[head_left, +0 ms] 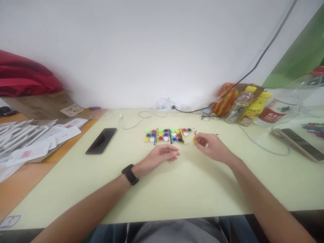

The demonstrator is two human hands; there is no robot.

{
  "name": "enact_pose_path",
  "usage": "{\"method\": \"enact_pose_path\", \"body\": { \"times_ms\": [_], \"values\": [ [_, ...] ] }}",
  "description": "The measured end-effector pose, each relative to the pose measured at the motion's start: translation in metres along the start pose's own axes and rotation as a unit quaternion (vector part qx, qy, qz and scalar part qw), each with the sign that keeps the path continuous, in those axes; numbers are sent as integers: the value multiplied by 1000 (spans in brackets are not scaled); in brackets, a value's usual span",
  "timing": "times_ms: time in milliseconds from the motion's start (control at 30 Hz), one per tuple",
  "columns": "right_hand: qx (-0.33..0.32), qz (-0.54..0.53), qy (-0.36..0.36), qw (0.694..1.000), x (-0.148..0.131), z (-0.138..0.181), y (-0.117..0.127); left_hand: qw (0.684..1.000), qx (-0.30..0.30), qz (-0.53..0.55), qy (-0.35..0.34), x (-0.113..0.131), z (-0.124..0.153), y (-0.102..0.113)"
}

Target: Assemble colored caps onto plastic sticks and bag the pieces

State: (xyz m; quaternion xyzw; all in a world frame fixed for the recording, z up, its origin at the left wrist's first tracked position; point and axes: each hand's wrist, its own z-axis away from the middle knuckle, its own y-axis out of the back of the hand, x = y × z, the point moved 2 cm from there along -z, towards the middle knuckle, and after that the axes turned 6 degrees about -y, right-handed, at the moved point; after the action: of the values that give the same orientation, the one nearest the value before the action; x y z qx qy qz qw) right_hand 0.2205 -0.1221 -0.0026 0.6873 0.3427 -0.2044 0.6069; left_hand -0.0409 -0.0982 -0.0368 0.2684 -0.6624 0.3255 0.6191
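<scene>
A mat of coloured discs (166,138) lies at the middle of the tabletop (152,195), set in close rows, with bundles of thin coloured sticks (169,136) running between the groups. The left hand (162,157), below a black watch (130,174), is just in front of the discs, palm turned inward, its fingers loosely curved and slightly spread, with nothing seen in them. The right hand (214,147) is at the right end of the row, thumb and forefinger drawn close together beside a few upright-looking sticks; whether it pinches them or only touches them cannot be told.

A black phone (101,141) lies left of the discs, and another phone (302,144) lies far to the right. Behind the right hand are a pair of glasses (206,117), a clear bottle (239,106) with a yellow cap, a yellow bottle (254,109) and a large bottle (274,112) with a red label. At the far left, white packets (31,146) are heaped in front of a cardboard box (42,106).
</scene>
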Motion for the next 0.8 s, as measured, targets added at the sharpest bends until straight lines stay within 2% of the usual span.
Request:
{"method": "enact_pose_path", "body": {
  "times_ms": [133, 300, 800],
  "values": [
    [-30, 111, -76, 990, 29, -1, 35, 1000, -11, -12, 3, 1, 0, -1],
    [-63, 168, -174, 968, 60, 0, 52, 1000, -20, -21, 2, 0, -1, 0],
    [-6, 265, -170, 949, 91, -5, 53, 999, -27, -29, 11, 1, 0, 0]
  ]
}}
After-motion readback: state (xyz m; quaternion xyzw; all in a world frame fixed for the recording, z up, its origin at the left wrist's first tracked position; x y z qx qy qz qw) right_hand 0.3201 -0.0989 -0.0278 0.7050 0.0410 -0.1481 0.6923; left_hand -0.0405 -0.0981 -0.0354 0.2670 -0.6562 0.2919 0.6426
